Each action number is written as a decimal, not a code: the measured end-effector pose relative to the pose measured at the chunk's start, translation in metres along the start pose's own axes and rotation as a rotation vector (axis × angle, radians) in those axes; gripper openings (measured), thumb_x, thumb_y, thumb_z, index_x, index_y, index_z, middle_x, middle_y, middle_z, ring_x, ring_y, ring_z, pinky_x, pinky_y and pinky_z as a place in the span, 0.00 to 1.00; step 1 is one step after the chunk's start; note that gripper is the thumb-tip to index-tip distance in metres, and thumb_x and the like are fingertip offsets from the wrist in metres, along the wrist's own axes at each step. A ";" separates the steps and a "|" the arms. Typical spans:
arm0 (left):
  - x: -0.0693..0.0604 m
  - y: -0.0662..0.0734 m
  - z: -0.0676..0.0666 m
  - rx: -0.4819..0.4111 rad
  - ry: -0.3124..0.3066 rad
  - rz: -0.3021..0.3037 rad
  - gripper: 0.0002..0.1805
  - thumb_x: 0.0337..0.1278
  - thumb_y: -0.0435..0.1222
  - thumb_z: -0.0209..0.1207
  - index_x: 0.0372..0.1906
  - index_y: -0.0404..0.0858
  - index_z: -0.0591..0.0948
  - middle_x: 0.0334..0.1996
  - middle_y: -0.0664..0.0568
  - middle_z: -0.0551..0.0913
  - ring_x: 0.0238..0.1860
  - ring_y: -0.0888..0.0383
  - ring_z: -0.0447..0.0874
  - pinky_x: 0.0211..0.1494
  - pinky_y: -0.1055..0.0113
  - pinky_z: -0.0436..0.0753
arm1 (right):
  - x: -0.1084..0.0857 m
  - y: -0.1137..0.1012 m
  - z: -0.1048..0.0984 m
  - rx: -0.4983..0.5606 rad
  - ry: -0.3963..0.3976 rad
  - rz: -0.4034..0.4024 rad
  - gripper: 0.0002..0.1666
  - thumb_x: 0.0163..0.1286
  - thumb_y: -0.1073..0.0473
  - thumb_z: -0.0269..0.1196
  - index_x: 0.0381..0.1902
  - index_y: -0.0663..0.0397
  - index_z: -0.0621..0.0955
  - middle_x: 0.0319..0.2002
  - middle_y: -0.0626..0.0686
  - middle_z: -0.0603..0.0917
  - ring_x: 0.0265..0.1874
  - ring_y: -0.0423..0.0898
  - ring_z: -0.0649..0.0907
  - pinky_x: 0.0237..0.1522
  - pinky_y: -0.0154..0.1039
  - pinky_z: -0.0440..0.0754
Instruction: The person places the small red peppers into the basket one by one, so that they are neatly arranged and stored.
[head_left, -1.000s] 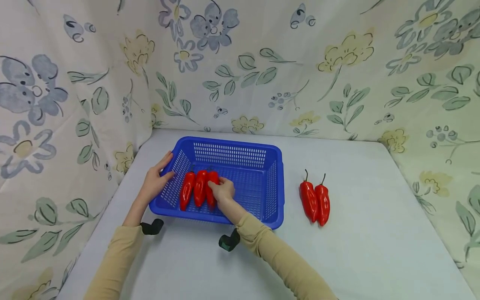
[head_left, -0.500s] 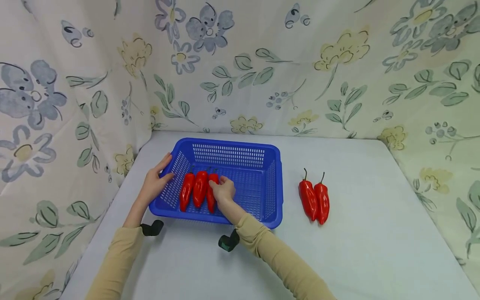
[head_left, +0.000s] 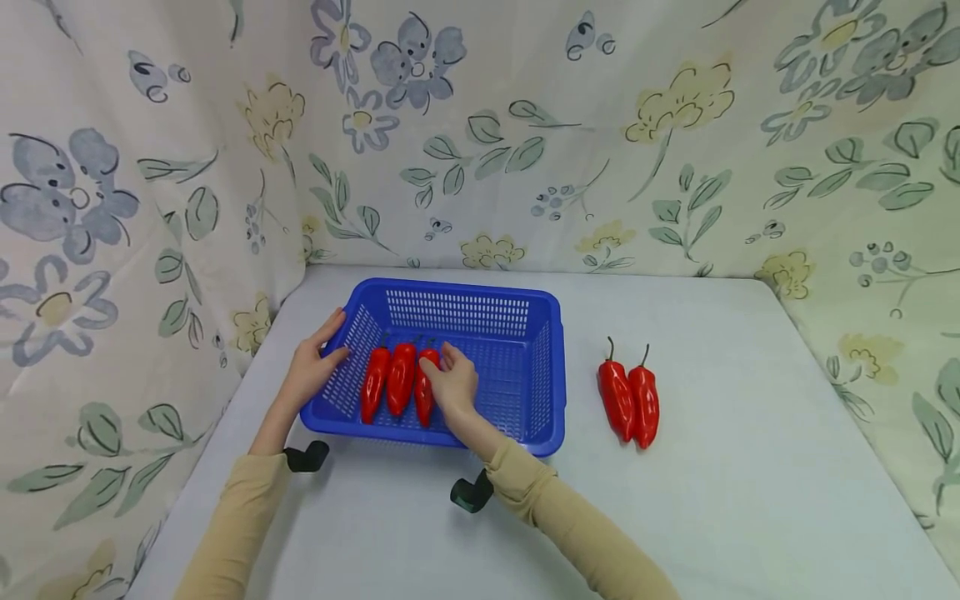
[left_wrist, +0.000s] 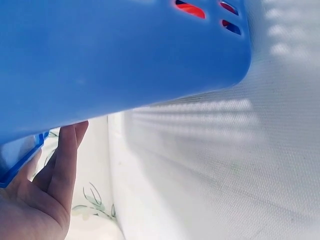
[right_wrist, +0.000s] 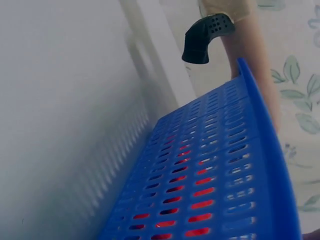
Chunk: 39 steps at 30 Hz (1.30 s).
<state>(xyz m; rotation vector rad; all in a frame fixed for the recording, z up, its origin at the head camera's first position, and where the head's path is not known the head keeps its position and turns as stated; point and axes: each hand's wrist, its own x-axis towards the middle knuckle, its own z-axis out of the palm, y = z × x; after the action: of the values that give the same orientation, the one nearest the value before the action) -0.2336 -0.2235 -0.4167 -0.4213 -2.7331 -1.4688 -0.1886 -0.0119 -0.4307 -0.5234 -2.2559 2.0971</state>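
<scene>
A blue plastic basket (head_left: 551, 367) stands on the white table with three red peppers inside its left half: the left pepper (head_left: 373, 387), the middle pepper (head_left: 401, 379) and the right pepper (head_left: 424, 402). My left hand (head_left: 305, 372) rests at the basket's left side, fingers straight along the rim and thumb apart; the left wrist view shows its fingers against the outer wall. Inside the basket, my right hand (head_left: 459, 387) is over the right pepper, its fingers loosened and thumb close to the pepper's upper end. The right wrist view hides that hand behind the slotted basket wall.
Two more red peppers lie side by side on the table right of the basket, a left one (head_left: 617, 400) and a right one (head_left: 644, 407). Floral fabric (head_left: 480, 192) hangs behind and beside the white table (head_left: 750, 467). A dark camera mount sits on each wrist.
The right pepper has settled onto the basket floor beside the other two. My right hand has loosened and shifted slightly right. My left hand stays at the basket's side.
</scene>
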 end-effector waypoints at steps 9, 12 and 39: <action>-0.001 0.004 0.001 0.002 -0.006 -0.014 0.32 0.59 0.23 0.51 0.69 0.26 0.59 0.72 0.34 0.54 0.72 0.34 0.52 0.68 0.39 0.59 | -0.013 -0.006 -0.021 0.063 -0.117 -0.115 0.36 0.62 0.58 0.65 0.66 0.65 0.68 0.66 0.62 0.71 0.65 0.55 0.72 0.63 0.46 0.72; 0.001 -0.002 0.002 -0.012 -0.006 -0.015 0.32 0.59 0.23 0.51 0.69 0.26 0.59 0.72 0.34 0.53 0.72 0.34 0.51 0.68 0.39 0.59 | -0.018 -0.009 -0.030 0.081 -0.154 -0.164 0.37 0.62 0.57 0.65 0.66 0.63 0.68 0.66 0.60 0.70 0.66 0.55 0.72 0.63 0.45 0.71; -0.001 0.003 -0.001 -0.028 -0.009 -0.012 0.32 0.59 0.23 0.51 0.69 0.25 0.58 0.72 0.34 0.53 0.72 0.35 0.50 0.69 0.39 0.57 | -0.040 -0.012 -0.114 0.036 -0.107 -0.313 0.36 0.63 0.56 0.65 0.67 0.56 0.69 0.67 0.53 0.72 0.66 0.48 0.72 0.60 0.37 0.72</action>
<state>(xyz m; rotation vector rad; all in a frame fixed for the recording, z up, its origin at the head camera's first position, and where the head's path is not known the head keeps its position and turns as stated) -0.2321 -0.2226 -0.4140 -0.4136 -2.7296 -1.5140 -0.1265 0.0875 -0.3989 -0.0500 -2.1765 2.0439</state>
